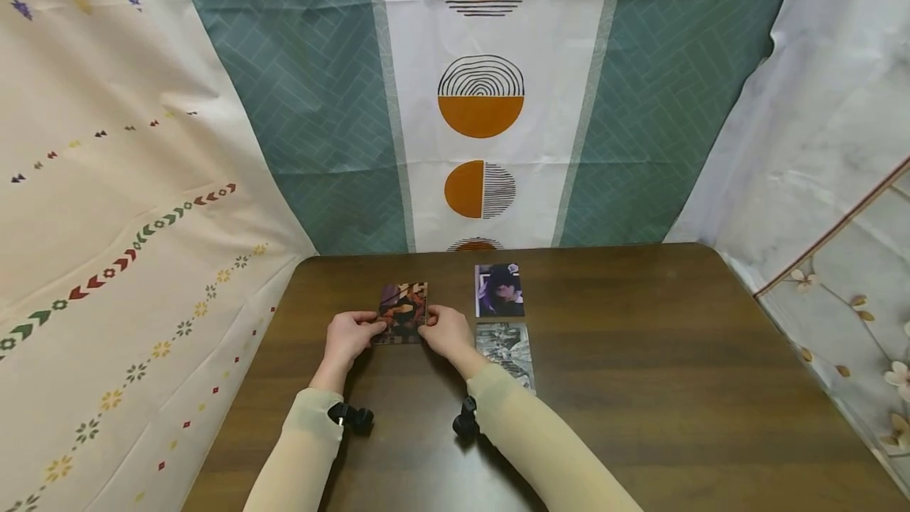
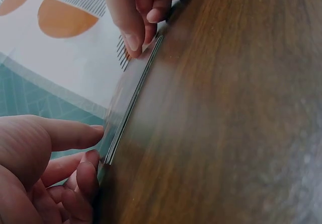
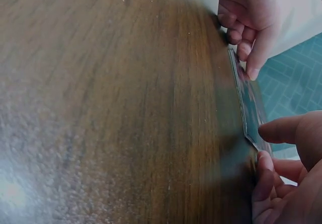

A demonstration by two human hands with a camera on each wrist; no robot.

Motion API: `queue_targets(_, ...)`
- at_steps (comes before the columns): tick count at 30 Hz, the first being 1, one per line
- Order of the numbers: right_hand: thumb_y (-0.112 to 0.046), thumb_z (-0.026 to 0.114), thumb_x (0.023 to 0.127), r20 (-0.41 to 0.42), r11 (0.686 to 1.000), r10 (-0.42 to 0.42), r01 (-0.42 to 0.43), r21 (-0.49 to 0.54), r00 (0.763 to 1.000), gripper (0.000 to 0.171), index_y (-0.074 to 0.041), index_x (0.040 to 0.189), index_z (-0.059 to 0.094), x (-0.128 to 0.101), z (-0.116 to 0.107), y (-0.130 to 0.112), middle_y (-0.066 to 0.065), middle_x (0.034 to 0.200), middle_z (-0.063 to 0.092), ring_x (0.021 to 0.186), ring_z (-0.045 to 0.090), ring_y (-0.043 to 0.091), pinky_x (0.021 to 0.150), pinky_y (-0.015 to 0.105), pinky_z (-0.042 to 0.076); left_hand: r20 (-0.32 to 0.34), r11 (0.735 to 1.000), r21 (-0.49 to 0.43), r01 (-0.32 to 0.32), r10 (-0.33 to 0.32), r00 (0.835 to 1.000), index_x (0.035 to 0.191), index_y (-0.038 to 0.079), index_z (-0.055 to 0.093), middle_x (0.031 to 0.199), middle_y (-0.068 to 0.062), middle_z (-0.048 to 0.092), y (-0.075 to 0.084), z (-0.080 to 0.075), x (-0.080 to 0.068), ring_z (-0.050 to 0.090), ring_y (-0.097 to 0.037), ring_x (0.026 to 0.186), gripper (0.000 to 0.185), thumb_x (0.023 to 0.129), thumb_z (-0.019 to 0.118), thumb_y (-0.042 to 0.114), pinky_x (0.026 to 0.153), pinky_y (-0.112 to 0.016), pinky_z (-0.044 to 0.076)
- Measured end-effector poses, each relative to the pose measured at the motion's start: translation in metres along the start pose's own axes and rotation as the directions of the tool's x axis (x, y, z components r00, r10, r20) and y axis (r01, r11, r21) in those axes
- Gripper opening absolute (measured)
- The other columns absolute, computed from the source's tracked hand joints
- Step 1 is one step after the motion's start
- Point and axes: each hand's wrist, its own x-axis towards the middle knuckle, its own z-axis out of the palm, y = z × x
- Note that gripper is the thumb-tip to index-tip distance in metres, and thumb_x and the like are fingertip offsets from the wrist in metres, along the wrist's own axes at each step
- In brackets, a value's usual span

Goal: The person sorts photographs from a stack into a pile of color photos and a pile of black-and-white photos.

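Observation:
A small stack of photo cards [image 1: 403, 310] lies on the dark wooden table [image 1: 640, 385]. My left hand [image 1: 350, 336] pinches its left edge and my right hand [image 1: 446, 330] pinches its right edge. In the left wrist view the stack [image 2: 132, 95] shows edge-on, thin, between my left hand's fingers [image 2: 75, 133] and the right hand's fingertips [image 2: 133, 38]. The right wrist view shows the same stack [image 3: 249, 103] edge-on between both hands. Two more photos lie to the right: a purple-toned one [image 1: 499, 290] and a black-and-white one [image 1: 508, 350].
Patterned cloth backdrops hang behind and on both sides of the table [image 1: 483, 101]. The table's far edge [image 1: 498, 251] runs just beyond the photos. Bare wood stretches to the right [image 1: 675, 354].

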Motion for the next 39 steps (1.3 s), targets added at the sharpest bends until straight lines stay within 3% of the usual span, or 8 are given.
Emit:
queue_targets(9,-0.024,0.076,0.093,0.011,0.999,0.023,-0.022,-0.045,1.0,0.051,-0.015,0.143,0.07,0.0019,-0.0005,-0.0019,-0.011,0.095,0.069,0.091,0.065,0.013,0.078,0.037,0.052,-0.004,1.0,0.019,0.01,-0.009,1.0,0.129,0.001,0.076,0.117,-0.02,0.074,0.0017,0.0023,-0.0007,0.065,-0.024,0.079,0.039,0.096,0.081,0.022,0.065,-0.031,0.052)
queue_targets(27,-0.024,0.073,0.094,0.0,1.0,0.025,-0.025,-0.017,1.0,0.053,-0.02,0.147,0.068,0.0006,-0.0019,-0.0022,-0.009,0.103,0.074,0.097,0.066,0.018,0.077,0.037,0.05,-0.011,1.0,-0.012,0.027,-0.027,1.0,0.128,0.001,0.076,0.09,-0.007,0.068,-0.0009,0.0013,0.0006,0.056,-0.019,0.067,0.039,0.095,0.083,0.022,0.061,-0.032,0.046)
queue_targets(39,-0.022,0.078,0.094,-0.083,0.997,0.018,-0.011,0.079,0.996,0.045,-0.02,0.138,0.075,-0.0008,0.001,-0.0015,-0.01,0.096,0.075,0.094,0.07,0.016,0.079,0.039,0.053,-0.017,0.999,-0.027,0.021,-0.021,1.0,0.125,0.002,0.077,0.093,-0.008,0.07,-0.001,0.002,-0.0006,0.058,-0.019,0.073,0.037,0.094,0.083,0.021,0.063,-0.032,0.047)
